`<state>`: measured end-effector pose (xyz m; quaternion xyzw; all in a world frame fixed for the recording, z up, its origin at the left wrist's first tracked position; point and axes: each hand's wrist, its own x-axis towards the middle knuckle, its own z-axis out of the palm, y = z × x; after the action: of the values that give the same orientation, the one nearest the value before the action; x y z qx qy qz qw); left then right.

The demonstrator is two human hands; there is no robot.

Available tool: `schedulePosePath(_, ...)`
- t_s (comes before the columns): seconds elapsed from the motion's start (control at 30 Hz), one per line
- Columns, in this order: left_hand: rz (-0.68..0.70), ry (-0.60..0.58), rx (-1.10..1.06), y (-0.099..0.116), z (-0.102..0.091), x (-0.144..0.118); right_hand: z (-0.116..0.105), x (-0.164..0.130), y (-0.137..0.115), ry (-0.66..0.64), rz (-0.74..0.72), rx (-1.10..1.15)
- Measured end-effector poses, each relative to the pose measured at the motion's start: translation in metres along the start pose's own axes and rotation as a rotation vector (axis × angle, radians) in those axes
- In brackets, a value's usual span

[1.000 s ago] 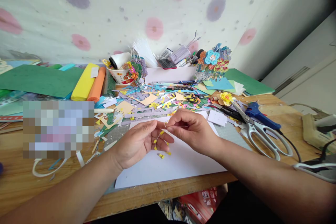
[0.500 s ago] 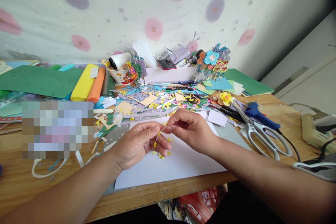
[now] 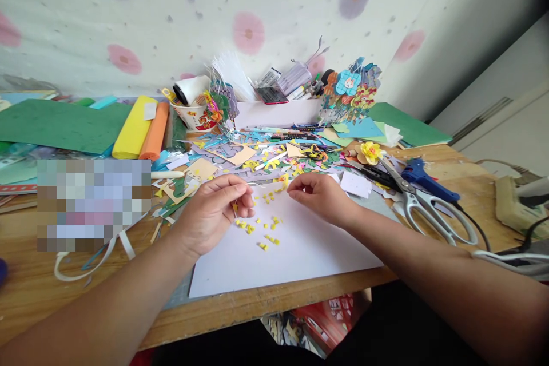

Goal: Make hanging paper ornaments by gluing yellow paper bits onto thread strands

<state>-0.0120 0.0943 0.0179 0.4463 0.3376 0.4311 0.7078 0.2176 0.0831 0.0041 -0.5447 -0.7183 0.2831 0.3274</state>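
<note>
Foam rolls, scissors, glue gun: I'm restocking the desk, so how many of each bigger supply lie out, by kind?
Foam rolls: 2, a yellow roll and an orange roll
Large scissors: 1
Blue glue gun: 1
White sheet under the left hand and right hand: 1
Total: 5

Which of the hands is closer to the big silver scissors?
Right. The right hand is on the white sheet, a short way left of the scissors. The left hand is farther left, across the sheet.
</note>
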Motion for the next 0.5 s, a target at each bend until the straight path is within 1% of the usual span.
schedulePosePath(0.03, 0.003, 0.014, -0.008, 0.001, 0.000, 0.000, -0.001, -0.002, 0.003, -0.035, -0.003, -0.017)
schedulePosePath(0.1, 0.008, 0.027, -0.025, 0.002, 0.000, 0.000, -0.001, -0.006, 0.006, -0.108, -0.076, -0.060)
schedulePosePath(0.2, 0.011, 0.037, -0.049, 0.004, 0.000, 0.000, 0.004, -0.012, 0.001, -0.222, -0.226, -0.161)
schedulePosePath(0.27, 0.008, 0.056, -0.064, 0.005, 0.000, 0.000, 0.009, -0.013, -0.004, -0.280, -0.279, -0.233)
schedulePosePath(0.37, -0.003, 0.082, -0.077, 0.005, 0.000, 0.001, 0.017, -0.012, -0.009, -0.328, -0.297, -0.320)
schedulePosePath(0.5, -0.012, 0.089, -0.095, 0.005, 0.001, 0.001, 0.022, -0.010, -0.011, -0.344, -0.294, -0.396)
